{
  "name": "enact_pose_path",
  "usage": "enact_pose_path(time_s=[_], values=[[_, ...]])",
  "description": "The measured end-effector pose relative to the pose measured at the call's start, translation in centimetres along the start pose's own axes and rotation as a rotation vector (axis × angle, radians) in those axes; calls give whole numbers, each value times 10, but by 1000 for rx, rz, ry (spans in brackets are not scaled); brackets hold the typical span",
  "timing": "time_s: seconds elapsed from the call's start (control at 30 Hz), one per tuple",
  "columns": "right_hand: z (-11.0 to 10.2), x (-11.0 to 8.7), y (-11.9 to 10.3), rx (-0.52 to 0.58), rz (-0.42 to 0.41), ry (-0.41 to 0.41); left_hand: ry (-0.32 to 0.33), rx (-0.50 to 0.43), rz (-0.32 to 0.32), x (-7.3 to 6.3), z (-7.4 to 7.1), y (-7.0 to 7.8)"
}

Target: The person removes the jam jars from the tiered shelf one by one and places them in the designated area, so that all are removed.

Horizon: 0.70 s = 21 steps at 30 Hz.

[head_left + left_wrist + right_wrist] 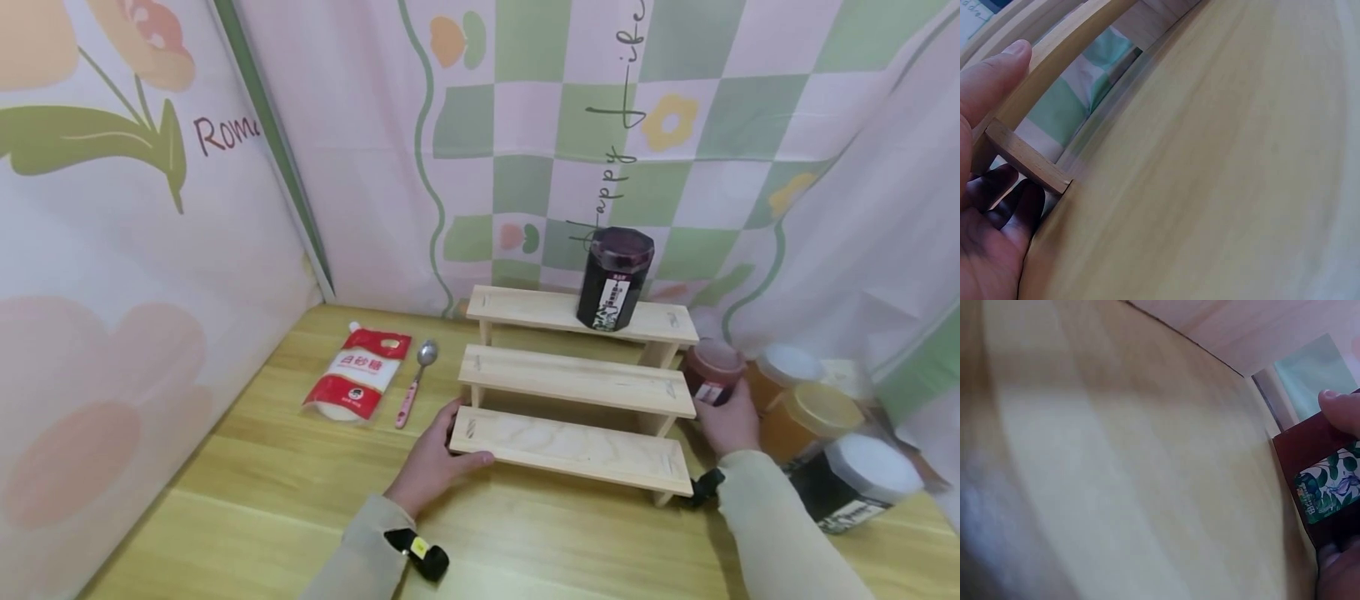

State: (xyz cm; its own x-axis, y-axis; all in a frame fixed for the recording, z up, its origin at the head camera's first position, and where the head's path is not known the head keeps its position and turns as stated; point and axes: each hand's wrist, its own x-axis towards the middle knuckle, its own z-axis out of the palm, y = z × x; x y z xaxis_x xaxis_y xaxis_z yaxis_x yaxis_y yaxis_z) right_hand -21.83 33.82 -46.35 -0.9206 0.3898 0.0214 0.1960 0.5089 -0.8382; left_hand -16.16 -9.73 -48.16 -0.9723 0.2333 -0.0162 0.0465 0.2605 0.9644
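Note:
A three-step wooden shelf (570, 443) stands on the table, with its lowest board toward me. My left hand (433, 465) grips the left end of that board. In the left wrist view its thumb (1004, 72) lies along the board's edge, while the other fingers bend behind the leg (1029, 159). To the right of the shelf, my right hand (731, 423) holds a dark red jar (711, 365) with a lid. The right wrist view shows the thumb (1340, 411) against the jar's side above a leafy label (1332, 481). On the top board sits a dark purple jar (611, 279).
Right of my right hand are an amber jar (810, 421) with a yellowish lid, another pale-lidded jar (783, 367) and a dark jar (855, 483) with a white lid. A red-and-white sugar bag (360, 375) and a pink-handled spoon (415, 385) lie left of the shelf.

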Motion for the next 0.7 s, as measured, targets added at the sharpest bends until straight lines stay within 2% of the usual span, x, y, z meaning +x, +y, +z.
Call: enact_pose_path(time_s=[0.4, 0.7], values=[[0, -1, 3, 26, 38, 2, -5, -22, 4, 0, 0, -1], [-3, -5, 5, -1, 28, -22, -1, -8, 9, 1, 0, -2]])
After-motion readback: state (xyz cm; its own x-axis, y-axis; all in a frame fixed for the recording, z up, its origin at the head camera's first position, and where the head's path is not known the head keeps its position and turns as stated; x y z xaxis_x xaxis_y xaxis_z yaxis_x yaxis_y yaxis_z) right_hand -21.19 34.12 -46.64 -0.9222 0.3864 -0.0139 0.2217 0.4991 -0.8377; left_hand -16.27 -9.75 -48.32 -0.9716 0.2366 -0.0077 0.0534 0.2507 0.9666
